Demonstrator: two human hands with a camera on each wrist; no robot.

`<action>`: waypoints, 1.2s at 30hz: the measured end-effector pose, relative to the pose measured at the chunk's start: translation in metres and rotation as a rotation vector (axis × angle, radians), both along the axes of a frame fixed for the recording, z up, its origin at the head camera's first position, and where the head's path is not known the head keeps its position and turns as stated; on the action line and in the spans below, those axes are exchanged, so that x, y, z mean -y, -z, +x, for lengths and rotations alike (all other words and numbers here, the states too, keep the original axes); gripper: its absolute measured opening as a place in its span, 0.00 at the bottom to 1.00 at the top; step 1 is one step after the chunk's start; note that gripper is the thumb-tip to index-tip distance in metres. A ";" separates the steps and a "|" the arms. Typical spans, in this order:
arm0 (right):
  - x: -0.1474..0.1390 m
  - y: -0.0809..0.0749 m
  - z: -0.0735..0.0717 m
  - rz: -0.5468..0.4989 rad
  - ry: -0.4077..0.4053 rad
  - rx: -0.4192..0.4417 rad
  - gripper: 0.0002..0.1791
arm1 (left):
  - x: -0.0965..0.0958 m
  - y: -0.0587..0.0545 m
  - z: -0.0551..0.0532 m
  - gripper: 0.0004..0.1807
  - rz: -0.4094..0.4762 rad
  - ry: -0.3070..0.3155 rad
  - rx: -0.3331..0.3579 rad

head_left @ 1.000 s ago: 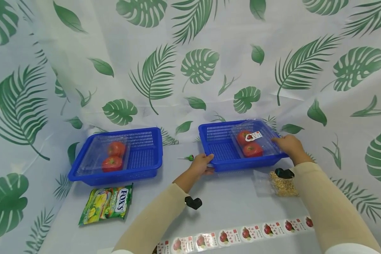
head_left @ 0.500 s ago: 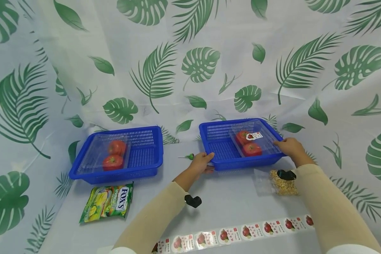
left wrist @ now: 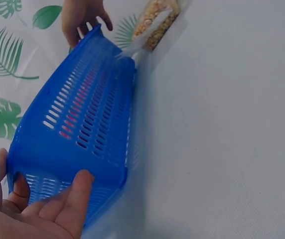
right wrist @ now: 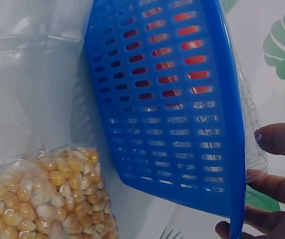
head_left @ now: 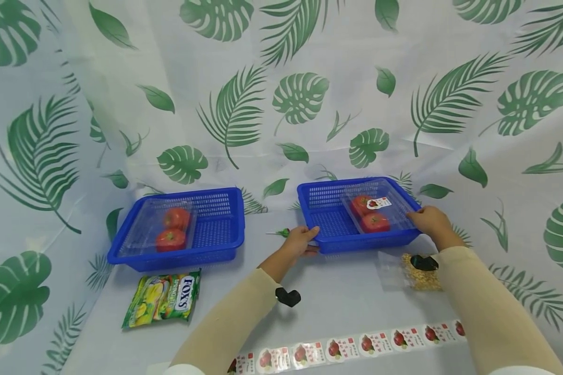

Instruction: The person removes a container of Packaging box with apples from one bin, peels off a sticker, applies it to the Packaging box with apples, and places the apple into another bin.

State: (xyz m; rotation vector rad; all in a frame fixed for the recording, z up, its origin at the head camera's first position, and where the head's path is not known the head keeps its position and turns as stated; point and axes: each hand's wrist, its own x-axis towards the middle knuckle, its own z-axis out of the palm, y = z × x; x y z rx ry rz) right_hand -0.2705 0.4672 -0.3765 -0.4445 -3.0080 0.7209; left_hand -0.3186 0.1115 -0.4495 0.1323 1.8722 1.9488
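Observation:
Both hands hold the right blue plastic basket [head_left: 363,242]. At its front left corner, my left hand [head_left: 297,242] grips it with the thumb at the rim and fingers against the outside. My right hand [head_left: 429,221] grips the rim at the right end; in the right wrist view its thumb touches a clear plastic box [right wrist: 254,134]. Two red apples [head_left: 374,223] lie in that lidded box, on the basket's right side. On the lid is a white label [head_left: 379,203] with a red fruit picture.
Another blue basket [head_left: 216,255] with boxed apples stands left. Before it lies a green FOX'S candy bag [head_left: 163,299]. A bag of corn kernels [head_left: 422,276] lies beneath my right forearm. A label strip [head_left: 338,349] crosses the front; a small green-topped item [head_left: 282,233] lies between the baskets.
The apple box has shifted slightly left in the right basket, and more of the basket's right rim shows. My left hand keeps its grip; the head view has moved a little.

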 end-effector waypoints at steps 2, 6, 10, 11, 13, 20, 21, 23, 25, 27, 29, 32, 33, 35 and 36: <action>0.001 0.002 -0.001 0.004 0.005 -0.008 0.36 | 0.001 0.001 0.001 0.23 0.006 0.007 0.000; 0.004 0.006 -0.005 0.012 0.012 -0.030 0.32 | 0.005 0.005 0.002 0.25 0.019 0.032 -0.003; 0.009 0.006 -0.008 0.032 0.009 -0.070 0.32 | 0.012 0.007 0.005 0.20 0.003 0.031 -0.024; 0.010 0.006 -0.009 0.041 0.012 -0.077 0.33 | 0.014 0.006 0.006 0.17 -0.011 0.024 -0.034; 0.015 0.005 -0.009 0.064 0.027 -0.079 0.34 | 0.018 0.006 0.007 0.13 -0.039 0.016 -0.058; 0.040 0.002 -0.010 0.180 0.020 -0.101 0.29 | 0.035 0.004 0.010 0.09 -0.116 0.022 -0.133; 0.044 0.001 -0.011 0.189 0.009 -0.111 0.29 | 0.039 0.002 0.010 0.09 -0.126 0.020 -0.148; 0.053 -0.002 -0.012 0.191 -0.015 -0.122 0.28 | 0.047 -0.001 0.012 0.09 -0.150 0.016 -0.190; 0.060 -0.005 -0.014 0.197 -0.044 -0.132 0.27 | 0.056 -0.007 0.015 0.10 -0.176 0.021 -0.232; 0.068 -0.007 -0.017 0.201 -0.078 -0.139 0.27 | 0.067 -0.015 0.018 0.11 -0.208 0.048 -0.286; 0.076 -0.008 -0.020 0.201 -0.110 -0.152 0.27 | 0.080 -0.024 0.020 0.12 -0.249 0.079 -0.347; 0.090 -0.011 -0.024 0.206 -0.162 -0.185 0.26 | 0.099 -0.039 0.023 0.12 -0.344 0.110 -0.455; 0.096 -0.012 -0.025 0.206 -0.175 -0.201 0.25 | 0.106 -0.044 0.024 0.12 -0.372 0.115 -0.483; 0.108 -0.014 -0.026 0.216 -0.200 -0.243 0.24 | 0.119 -0.052 0.025 0.13 -0.426 0.117 -0.537; 0.113 -0.016 -0.026 0.223 -0.211 -0.265 0.23 | 0.125 -0.055 0.025 0.13 -0.452 0.113 -0.560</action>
